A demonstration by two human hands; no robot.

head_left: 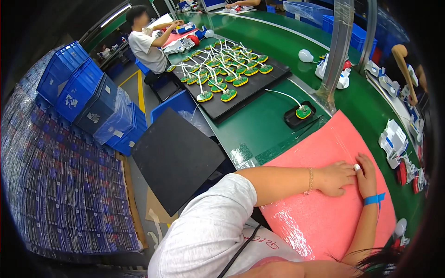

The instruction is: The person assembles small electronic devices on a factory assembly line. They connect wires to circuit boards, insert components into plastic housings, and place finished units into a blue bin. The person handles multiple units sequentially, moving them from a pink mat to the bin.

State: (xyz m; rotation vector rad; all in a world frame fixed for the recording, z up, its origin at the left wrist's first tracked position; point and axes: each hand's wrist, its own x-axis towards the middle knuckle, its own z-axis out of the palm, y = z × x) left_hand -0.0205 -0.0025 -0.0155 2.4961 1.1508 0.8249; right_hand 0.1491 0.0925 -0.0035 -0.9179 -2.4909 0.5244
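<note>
My left hand rests palm down on the pink foam mat, fingers stretched out and slightly bent, with a thin beaded bracelet at its wrist. Close beside its fingertips lies my right hand, open on the same mat, a blue band around its wrist. A small white cover or wrap shows on a fingertip where the two hands meet. No held object is visible in either hand. Past the mat, a black tray holds one green round-ended board with a white cable.
A black board carries several green boards with white cables. Another black panel lies at my left. Blue crates stand beyond it. A metal post rises by the green conveyor, which bears white housings. A co-worker sits far left.
</note>
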